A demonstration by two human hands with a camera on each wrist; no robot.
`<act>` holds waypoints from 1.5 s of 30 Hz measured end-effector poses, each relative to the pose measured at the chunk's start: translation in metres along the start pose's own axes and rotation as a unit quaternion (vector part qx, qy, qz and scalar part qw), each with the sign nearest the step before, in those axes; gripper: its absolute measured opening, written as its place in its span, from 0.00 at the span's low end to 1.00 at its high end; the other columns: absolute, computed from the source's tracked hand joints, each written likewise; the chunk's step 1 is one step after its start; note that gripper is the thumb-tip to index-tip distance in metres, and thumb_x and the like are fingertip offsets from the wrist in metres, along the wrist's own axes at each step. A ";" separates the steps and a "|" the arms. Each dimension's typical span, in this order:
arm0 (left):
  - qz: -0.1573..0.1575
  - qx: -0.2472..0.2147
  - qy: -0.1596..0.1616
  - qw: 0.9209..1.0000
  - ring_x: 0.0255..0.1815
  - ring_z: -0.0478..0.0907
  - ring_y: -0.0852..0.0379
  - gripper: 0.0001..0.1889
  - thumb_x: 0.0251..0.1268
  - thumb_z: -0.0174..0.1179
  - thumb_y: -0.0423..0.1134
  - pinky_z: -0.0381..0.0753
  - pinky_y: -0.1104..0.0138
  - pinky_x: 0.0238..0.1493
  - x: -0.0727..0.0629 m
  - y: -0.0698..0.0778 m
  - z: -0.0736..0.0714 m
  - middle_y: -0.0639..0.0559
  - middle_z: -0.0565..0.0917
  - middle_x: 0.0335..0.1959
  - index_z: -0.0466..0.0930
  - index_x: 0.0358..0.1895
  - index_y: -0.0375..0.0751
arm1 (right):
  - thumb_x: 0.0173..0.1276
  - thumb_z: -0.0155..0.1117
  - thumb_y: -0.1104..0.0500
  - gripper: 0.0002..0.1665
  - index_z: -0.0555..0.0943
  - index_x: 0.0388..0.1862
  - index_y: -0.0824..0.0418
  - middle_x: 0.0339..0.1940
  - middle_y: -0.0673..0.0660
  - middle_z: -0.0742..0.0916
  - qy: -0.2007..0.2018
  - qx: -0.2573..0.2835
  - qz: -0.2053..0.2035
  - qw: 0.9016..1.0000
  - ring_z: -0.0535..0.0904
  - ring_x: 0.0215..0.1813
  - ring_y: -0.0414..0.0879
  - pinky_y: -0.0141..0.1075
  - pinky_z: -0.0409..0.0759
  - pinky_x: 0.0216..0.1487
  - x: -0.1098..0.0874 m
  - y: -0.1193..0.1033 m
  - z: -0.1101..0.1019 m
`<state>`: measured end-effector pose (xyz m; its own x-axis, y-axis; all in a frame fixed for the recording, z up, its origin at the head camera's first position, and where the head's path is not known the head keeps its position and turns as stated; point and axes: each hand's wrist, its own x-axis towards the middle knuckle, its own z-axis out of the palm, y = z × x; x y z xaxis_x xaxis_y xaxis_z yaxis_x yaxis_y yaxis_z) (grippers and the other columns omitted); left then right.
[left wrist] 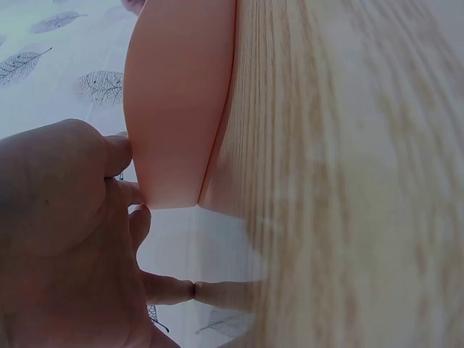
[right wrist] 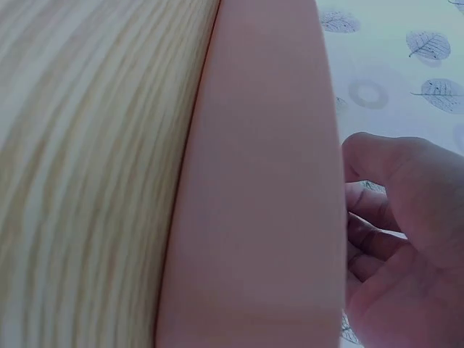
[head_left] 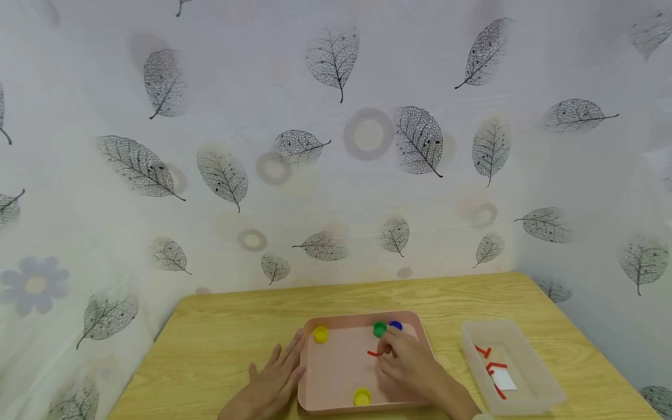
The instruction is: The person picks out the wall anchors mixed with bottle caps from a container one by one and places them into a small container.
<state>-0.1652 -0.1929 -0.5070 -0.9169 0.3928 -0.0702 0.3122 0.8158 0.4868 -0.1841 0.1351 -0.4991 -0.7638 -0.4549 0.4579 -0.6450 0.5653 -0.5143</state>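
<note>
A shallow pink tray (head_left: 336, 373) lies on the table. My left hand (head_left: 270, 379) rests at its left side, fingers spread and fairly straight, with fingertips on the rim. In the left wrist view, that hand (left wrist: 65, 239) is beside the tray's outer wall (left wrist: 181, 94). Over the right part of the tray, my right hand (head_left: 406, 361) pinches a thin red strip (head_left: 372, 353) between curled fingers and thumb; its left end sticks out. Just behind those fingers are a green round cap (head_left: 380, 329) and a blue one (head_left: 396, 325), partly covered by the hand.
One yellow cap (head_left: 320, 334) sits in the tray's back left corner, another yellow cap (head_left: 362, 397) near its front wall. Right of the tray stands a translucent bin (head_left: 541, 373) with several red strips (head_left: 497, 366) and a white card (head_left: 504, 379). Leaf-patterned sheeting (head_left: 325, 198) surrounds the wooden table (head_left: 231, 321).
</note>
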 end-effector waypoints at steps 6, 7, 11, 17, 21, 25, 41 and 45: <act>-0.001 -0.004 0.003 1.000 0.79 0.51 0.27 0.33 0.85 0.33 0.60 0.39 0.14 0.54 0.000 0.002 0.000 0.59 0.44 0.85 0.43 0.85 0.56 | 0.62 0.70 0.70 0.13 0.78 0.34 0.53 0.33 0.43 0.76 0.011 0.020 0.006 1.000 0.71 0.35 0.37 0.29 0.76 0.34 -0.012 0.003 -0.014; -0.002 -0.003 0.003 1.000 0.79 0.51 0.27 0.33 0.85 0.33 0.60 0.39 0.14 0.54 0.000 0.003 0.000 0.59 0.44 0.85 0.43 0.85 0.57 | 0.62 0.70 0.70 0.14 0.78 0.34 0.53 0.32 0.44 0.76 0.015 0.021 0.004 1.000 0.72 0.35 0.37 0.29 0.76 0.34 -0.015 0.004 -0.017; -0.007 -0.004 0.000 1.000 0.79 0.51 0.26 0.33 0.85 0.34 0.60 0.39 0.14 0.54 -0.001 0.003 0.002 0.59 0.44 0.85 0.43 0.85 0.57 | 0.61 0.71 0.71 0.15 0.79 0.34 0.52 0.32 0.43 0.77 0.030 0.006 0.003 1.000 0.72 0.33 0.36 0.30 0.76 0.32 -0.023 0.007 -0.028; -0.006 -0.008 -0.001 1.000 0.78 0.51 0.25 0.33 0.85 0.34 0.59 0.39 0.13 0.53 -0.001 0.004 0.004 0.58 0.44 0.85 0.43 0.85 0.56 | 0.58 0.73 0.72 0.17 0.79 0.33 0.51 0.32 0.41 0.78 0.055 -0.019 0.016 0.998 0.74 0.31 0.37 0.31 0.78 0.30 -0.034 0.014 -0.044; -0.005 -0.004 0.001 1.000 0.79 0.51 0.26 0.33 0.85 0.34 0.59 0.39 0.14 0.54 0.000 0.004 0.004 0.59 0.44 0.85 0.42 0.85 0.57 | 0.56 0.73 0.74 0.19 0.79 0.32 0.52 0.32 0.39 0.77 0.083 -0.030 -0.006 0.996 0.73 0.31 0.34 0.30 0.78 0.30 -0.038 0.020 -0.051; -0.001 0.003 0.004 1.000 0.79 0.52 0.27 0.32 0.85 0.34 0.58 0.40 0.14 0.55 -0.001 0.004 0.001 0.59 0.45 0.85 0.43 0.85 0.57 | 0.55 0.74 0.74 0.19 0.79 0.32 0.51 0.32 0.37 0.77 0.097 -0.043 -0.005 0.994 0.71 0.31 0.32 0.30 0.76 0.30 -0.038 0.023 -0.057; -0.004 0.010 0.012 1.000 0.78 0.53 0.26 0.33 0.85 0.36 0.58 0.40 0.14 0.54 -0.001 -0.001 0.000 0.57 0.47 0.85 0.42 0.85 0.57 | 0.52 0.75 0.75 0.21 0.79 0.32 0.51 0.28 0.40 0.74 0.123 -0.093 0.032 0.988 0.67 0.27 0.34 0.28 0.69 0.26 -0.049 0.040 -0.098; -0.008 0.006 0.006 1.000 0.79 0.51 0.26 0.33 0.85 0.34 0.60 0.38 0.14 0.54 0.000 -0.001 0.001 0.58 0.45 0.85 0.42 0.85 0.59 | 0.52 0.76 0.75 0.22 0.79 0.32 0.51 0.29 0.38 0.74 0.127 -0.109 0.044 0.985 0.67 0.27 0.34 0.28 0.69 0.26 -0.054 0.046 -0.107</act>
<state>-0.1656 -0.1931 -0.5079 -0.9247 0.3746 -0.0678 0.3003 0.8272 0.4749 -0.1700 0.2588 -0.4698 -0.7674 -0.2268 0.5997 -0.5352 0.7417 -0.4044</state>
